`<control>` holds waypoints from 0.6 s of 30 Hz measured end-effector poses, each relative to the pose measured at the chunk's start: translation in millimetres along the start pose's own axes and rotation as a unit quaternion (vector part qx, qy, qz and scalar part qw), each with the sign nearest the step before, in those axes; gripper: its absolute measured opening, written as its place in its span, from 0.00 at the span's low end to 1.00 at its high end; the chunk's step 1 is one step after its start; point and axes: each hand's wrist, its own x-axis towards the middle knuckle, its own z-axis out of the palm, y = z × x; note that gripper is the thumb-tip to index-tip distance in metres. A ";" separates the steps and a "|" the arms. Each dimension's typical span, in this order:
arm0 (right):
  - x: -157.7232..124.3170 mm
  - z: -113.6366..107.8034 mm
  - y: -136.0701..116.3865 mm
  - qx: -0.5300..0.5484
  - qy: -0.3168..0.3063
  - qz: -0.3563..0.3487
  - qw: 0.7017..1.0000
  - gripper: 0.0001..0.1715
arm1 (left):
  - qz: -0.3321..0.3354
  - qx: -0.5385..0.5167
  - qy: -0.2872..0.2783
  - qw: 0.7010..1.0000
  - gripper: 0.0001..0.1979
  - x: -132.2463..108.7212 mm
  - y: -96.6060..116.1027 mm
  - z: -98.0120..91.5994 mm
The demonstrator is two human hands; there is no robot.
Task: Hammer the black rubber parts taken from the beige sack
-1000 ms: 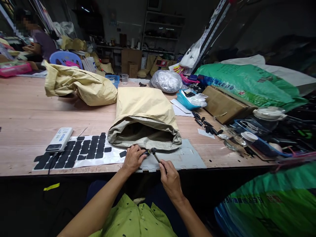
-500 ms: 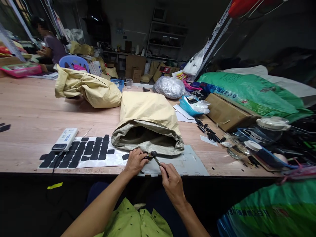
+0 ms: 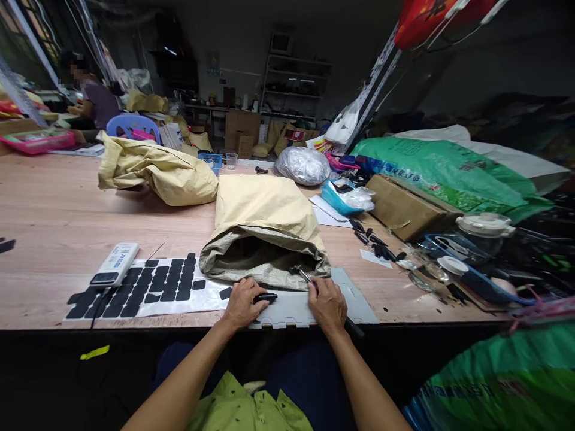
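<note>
My right hand is closed round a small hammer. Its dark handle sticks out below the palm, and its metal shaft and head point up and left, in front of the sack's mouth. Under the fingers of my left hand is a small black part, pinched close to the grey sheet at the table's front edge. The part's exact kind is hard to make out. Just beyond both hands lies a yellowish paper sack, its dark open mouth facing me.
Left are a white device and a sheet of black pads. Another sack lies behind. Loose black pieces, a cardboard box and a lidded jar crowd the right. A person sits far left.
My right hand has shifted right, and the hammer's head has lifted off the black part toward the sack's mouth. My left hand stays by the sheet with the part. The view has shifted slightly.
</note>
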 end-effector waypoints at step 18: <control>-2.0 -3.2 -3.2 0.007 0.013 0.009 1.000 0.11 | 0.165 0.195 0.046 0.966 0.09 -103.0 -12.2 38.2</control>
